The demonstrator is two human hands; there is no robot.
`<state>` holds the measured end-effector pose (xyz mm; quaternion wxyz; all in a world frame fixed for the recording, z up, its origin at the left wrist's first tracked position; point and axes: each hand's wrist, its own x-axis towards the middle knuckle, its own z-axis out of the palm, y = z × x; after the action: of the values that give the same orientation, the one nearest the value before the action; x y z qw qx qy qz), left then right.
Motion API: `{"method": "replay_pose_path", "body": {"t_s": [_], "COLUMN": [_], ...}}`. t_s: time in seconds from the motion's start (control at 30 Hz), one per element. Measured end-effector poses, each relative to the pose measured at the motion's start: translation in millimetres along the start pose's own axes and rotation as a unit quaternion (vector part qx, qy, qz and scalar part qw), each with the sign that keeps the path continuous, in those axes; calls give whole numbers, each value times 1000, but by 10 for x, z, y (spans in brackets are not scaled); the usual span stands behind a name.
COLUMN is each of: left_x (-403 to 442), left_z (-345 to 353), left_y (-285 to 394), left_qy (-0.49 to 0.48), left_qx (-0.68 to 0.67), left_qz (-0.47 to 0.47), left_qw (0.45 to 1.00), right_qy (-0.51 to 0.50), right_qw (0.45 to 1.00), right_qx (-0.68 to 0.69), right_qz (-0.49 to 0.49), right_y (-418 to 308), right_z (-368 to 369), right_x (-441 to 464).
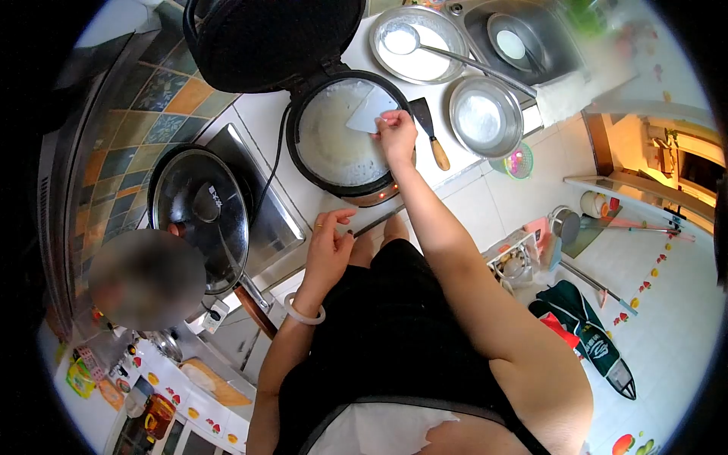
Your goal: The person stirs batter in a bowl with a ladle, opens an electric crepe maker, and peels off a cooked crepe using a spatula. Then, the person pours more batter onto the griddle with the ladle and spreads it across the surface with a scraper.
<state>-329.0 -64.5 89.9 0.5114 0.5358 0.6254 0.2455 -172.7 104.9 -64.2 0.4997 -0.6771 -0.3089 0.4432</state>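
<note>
My right hand (pixel 396 138) pinches a flat white scraper (pixel 371 111) over the round black electric griddle (pixel 294 144), whose lid (pixel 273 42) stands open. A thin layer of pale batter (pixel 334 144) covers the griddle's plate, and the scraper lies over its upper right part. My left hand (pixel 330 243) hangs just below the griddle near the counter's edge, fingers loosely bent and apart, holding nothing. A spatula with a wooden handle (pixel 439 153) rests right of the griddle.
Behind on the right are a metal bowl of white batter (pixel 436 64) with a ladle (pixel 485 67) across it, another metal bowl (pixel 485 117) and a sink (pixel 557 45). A lidded wok (pixel 227 250) stands on the left, its handle pointing toward me. A cable runs beside the griddle.
</note>
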Motion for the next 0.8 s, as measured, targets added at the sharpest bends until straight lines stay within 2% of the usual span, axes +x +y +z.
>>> {"method": "replay_pose_path", "body": {"t_s": [0.2, 0.33, 0.47, 0.6, 0.73, 0.8], "left_x": [-7, -6, 9, 22, 81, 153], "left_z": [-5, -10, -24, -26, -28, -37], "left_y": [16, -6, -38, -53, -97, -165], "left_qy": [-5, -5, 0, 2, 5, 11], "left_qx": [3, -3, 9, 1, -3, 16], "left_qz": [9, 13, 23, 28, 26, 32], "left_qw": [1000, 1000, 1000, 1000, 1000, 999], "right_qy": [75, 54, 25, 46, 84, 78], "right_qw": [994, 997, 999, 995, 990, 992], "right_qx": [-46, 13, 13, -17, 14, 41], "right_qz": [61, 56, 28, 91, 115, 88], "right_y": [80, -18, -79, -65, 73, 59], "right_z": [-342, -394, -79, -94, -320, -352], "right_x": [-219, -423, -229, -230, -463, -514]}}
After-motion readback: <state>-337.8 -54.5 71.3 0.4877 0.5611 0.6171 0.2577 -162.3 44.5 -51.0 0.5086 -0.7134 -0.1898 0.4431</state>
